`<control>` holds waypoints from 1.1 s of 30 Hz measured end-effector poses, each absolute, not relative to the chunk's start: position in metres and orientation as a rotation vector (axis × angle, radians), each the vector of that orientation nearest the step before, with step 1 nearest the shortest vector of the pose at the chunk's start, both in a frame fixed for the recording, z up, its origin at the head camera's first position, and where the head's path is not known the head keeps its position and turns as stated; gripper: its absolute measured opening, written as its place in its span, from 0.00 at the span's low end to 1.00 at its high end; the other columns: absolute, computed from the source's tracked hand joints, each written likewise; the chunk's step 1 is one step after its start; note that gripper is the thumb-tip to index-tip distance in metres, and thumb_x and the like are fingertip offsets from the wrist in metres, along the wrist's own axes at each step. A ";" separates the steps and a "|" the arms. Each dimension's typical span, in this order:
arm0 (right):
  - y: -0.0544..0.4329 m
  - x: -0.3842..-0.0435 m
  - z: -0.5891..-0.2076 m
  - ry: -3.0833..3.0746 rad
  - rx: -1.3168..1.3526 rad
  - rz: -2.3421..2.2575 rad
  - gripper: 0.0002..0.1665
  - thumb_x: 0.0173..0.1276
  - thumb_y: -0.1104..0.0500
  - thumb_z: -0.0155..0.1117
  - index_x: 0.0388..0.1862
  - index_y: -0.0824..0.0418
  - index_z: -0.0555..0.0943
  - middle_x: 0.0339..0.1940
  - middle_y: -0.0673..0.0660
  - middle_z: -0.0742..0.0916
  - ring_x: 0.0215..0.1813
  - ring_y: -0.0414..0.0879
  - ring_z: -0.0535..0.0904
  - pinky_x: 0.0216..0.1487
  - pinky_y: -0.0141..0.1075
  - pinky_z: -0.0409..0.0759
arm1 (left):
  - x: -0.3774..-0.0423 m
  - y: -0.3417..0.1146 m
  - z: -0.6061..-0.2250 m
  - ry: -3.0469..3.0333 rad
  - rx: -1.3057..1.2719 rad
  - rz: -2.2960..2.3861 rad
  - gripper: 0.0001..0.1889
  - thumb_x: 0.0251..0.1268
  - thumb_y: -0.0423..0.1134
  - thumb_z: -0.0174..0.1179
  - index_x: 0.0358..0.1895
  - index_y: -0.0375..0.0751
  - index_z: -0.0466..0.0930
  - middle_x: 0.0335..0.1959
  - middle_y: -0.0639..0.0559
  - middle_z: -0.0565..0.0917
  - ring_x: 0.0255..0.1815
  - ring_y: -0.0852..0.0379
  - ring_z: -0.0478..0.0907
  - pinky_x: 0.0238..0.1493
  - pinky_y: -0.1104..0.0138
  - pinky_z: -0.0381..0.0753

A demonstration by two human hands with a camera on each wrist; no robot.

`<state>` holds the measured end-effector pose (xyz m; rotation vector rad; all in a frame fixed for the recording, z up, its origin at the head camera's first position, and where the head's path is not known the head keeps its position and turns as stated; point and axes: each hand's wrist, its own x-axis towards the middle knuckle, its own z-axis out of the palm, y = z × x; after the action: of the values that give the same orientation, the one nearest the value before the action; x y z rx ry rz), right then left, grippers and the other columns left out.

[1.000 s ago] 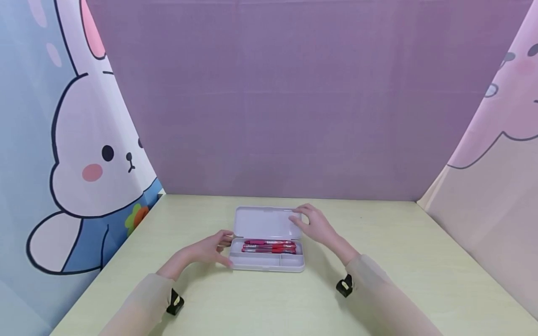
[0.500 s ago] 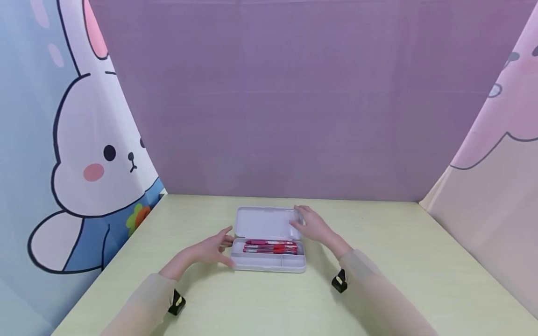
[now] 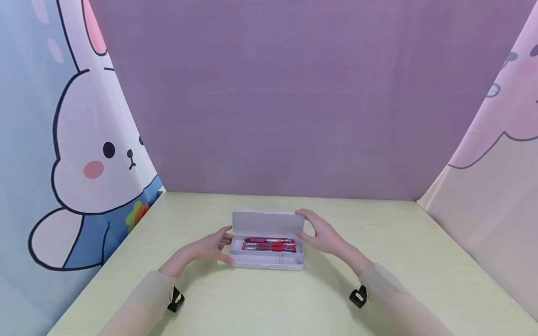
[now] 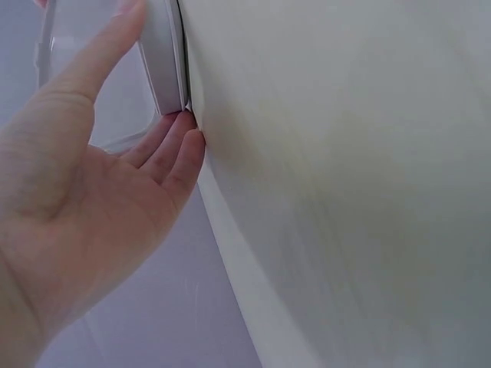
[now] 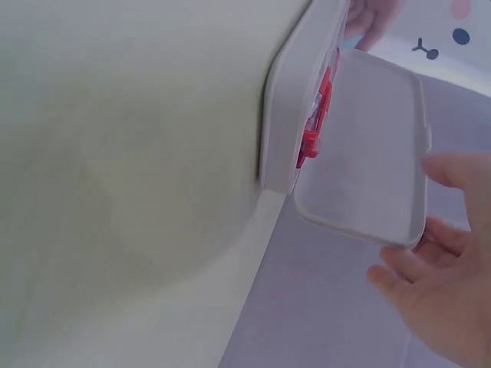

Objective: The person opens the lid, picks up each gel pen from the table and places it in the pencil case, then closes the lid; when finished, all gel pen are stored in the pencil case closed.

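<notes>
A white pencil case (image 3: 255,259) lies on the table with its lid (image 3: 265,223) raised at the back. Several red pens (image 3: 269,245) lie side by side in its long rear compartment; the two front compartments hold nothing. My left hand (image 3: 208,247) holds the case's left end, thumb near the front corner and fingers toward the back one; the left wrist view shows fingertips right at the case's corner. With my right hand (image 3: 323,234) I grip the lid's right end, thumb on its inner side and fingers behind, as the right wrist view also shows.
The pale wooden table (image 3: 378,252) spreads out on both sides of the case. A purple cloth (image 3: 269,102) hangs along its back edge. Printed curtains, one with a rabbit (image 3: 101,154), border the left and right sides.
The lid has tilted up from lying back flatter to standing nearly upright, moved by my right hand. My left hand stays at the case's left end.
</notes>
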<state>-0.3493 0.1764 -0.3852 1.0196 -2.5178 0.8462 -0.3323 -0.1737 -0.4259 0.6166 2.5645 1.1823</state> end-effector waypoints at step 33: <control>0.182 -0.335 -0.406 -2.823 1.272 0.995 0.09 0.59 0.55 0.68 0.36 0.56 0.79 0.63 0.65 0.75 0.67 0.65 0.66 0.67 0.62 0.61 | -0.332 -0.175 -0.423 2.535 0.670 1.120 0.38 0.51 0.47 0.70 0.60 0.34 0.59 0.65 0.36 0.66 0.67 0.39 0.62 0.68 0.51 0.65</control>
<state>-0.3352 0.1823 -0.4063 1.2722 -2.8226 0.9948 -0.3321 -0.1746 -0.4225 0.6699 2.5347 1.1196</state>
